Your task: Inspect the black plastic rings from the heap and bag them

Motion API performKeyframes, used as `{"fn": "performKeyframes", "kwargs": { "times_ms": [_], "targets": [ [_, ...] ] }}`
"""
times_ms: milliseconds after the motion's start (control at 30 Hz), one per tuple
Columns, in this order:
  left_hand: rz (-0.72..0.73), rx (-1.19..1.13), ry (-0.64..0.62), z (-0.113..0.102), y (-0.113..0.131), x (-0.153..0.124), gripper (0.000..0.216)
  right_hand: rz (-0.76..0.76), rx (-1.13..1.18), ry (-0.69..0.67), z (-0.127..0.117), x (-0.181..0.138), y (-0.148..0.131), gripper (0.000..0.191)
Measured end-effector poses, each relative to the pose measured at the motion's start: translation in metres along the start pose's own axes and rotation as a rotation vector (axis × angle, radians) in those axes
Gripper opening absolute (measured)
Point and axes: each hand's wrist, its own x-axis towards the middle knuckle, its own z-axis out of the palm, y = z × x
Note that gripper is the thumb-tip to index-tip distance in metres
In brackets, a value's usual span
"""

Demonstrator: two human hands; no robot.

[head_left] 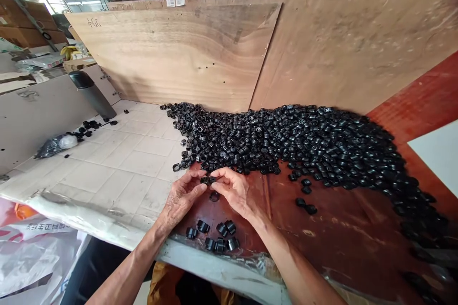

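Observation:
My left hand [184,196] and my right hand [234,191] meet over the red-brown board. Between their fingertips are small black plastic caps [208,180], pinched from both sides. A black ring [214,196] lies just below the fingertips on the board. Closer to me, several black plastic caps [221,244] are gathered in a loose cluster near the table's front edge. Beyond my hands spreads a large heap of black plastic parts [250,138], reaching far to the right.
A plywood panel [186,52] stands along the back. At the left, a dark bottle [93,96] leans over the pale table surface [139,140], near a plastic bag [53,146] and scattered black pieces. A few loose caps [306,206] lie right of my right hand.

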Motion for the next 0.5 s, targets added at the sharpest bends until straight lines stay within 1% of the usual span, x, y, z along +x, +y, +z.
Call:
{"fn": "performKeyframes", "kwargs": {
  "times_ms": [100, 200, 333, 500],
  "targets": [
    [-0.029, -0.062, -0.026, 0.0024, 0.0019, -0.0011, 0.034, 0.002, 0.038, 0.016, -0.0011, 0.0005, -0.0007, 0.023],
    [-0.079, -0.115, -0.042, 0.0044, 0.003, -0.0013, 0.032, -0.012, 0.026, 0.027, -0.0015, 0.0001, -0.0003, 0.022],
    [-0.052, -0.123, 0.01, 0.0046, 0.0009, 0.001, 0.034, -0.054, -0.044, 0.013, -0.001, -0.0018, -0.0013, 0.019],
    [-0.033, -0.145, -0.004, 0.0049, -0.0015, 0.0018, 0.033, -0.185, -0.118, 0.009, -0.0005, -0.0023, -0.0027, 0.013]
  ]
}}
